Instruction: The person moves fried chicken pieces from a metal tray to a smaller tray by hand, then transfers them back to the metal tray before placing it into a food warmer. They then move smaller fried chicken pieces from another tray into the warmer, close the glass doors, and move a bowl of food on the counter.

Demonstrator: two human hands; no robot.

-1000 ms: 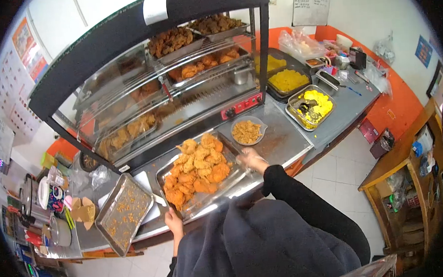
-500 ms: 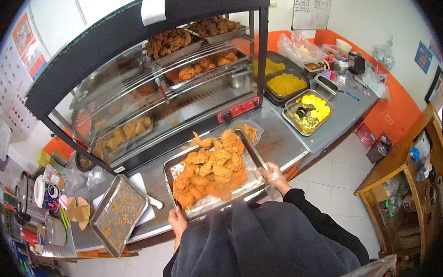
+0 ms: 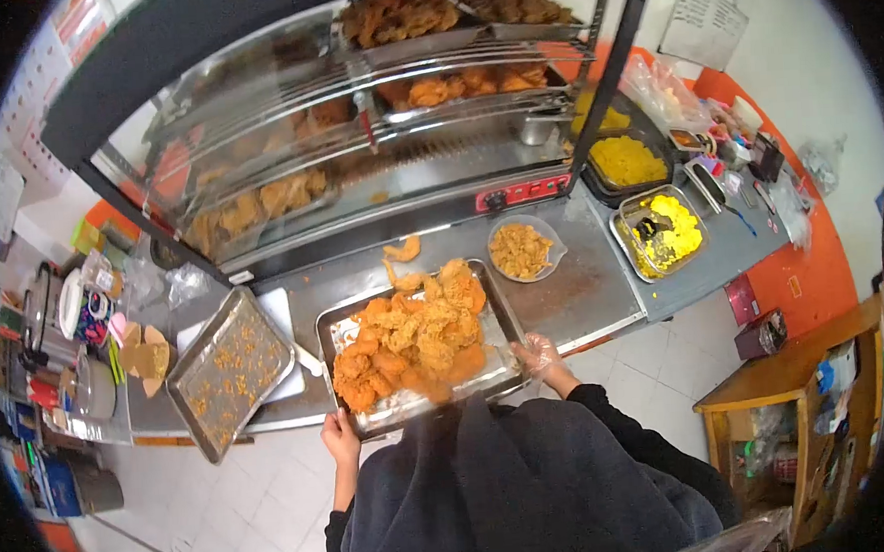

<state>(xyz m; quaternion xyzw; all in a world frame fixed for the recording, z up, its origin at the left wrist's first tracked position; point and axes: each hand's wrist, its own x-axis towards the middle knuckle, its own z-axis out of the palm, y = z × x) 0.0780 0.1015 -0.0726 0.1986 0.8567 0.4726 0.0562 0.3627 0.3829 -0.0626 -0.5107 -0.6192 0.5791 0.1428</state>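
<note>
My left hand (image 3: 341, 437) grips the near left corner of a metal tray (image 3: 504, 323) heaped with fried chicken (image 3: 415, 327). On the tray's right side, my right hand (image 3: 540, 357), in a clear plastic glove, holds the rim. One chicken piece (image 3: 402, 249) lies beyond the tray's far edge, on the counter. A round bowl of fried bits (image 3: 521, 250) stands to the right of the tray. To the left, a second metal tray (image 3: 229, 372) with crumbs rests partly on a white board (image 3: 282, 314).
Behind the trays stands a glass display warmer (image 3: 358, 195) with chicken on its shelves. Containers of yellow rice (image 3: 628, 160) and yellow food (image 3: 673, 226) stand at the right. A wooden shelf (image 3: 758, 384) is at the lower right; pots and packages crowd the far left.
The view has shifted, and the chicken tray sits farther left relative to the warmer. The bowl of fried bits, partly hidden before, now shows fully. Both hands still hold the tray.
</note>
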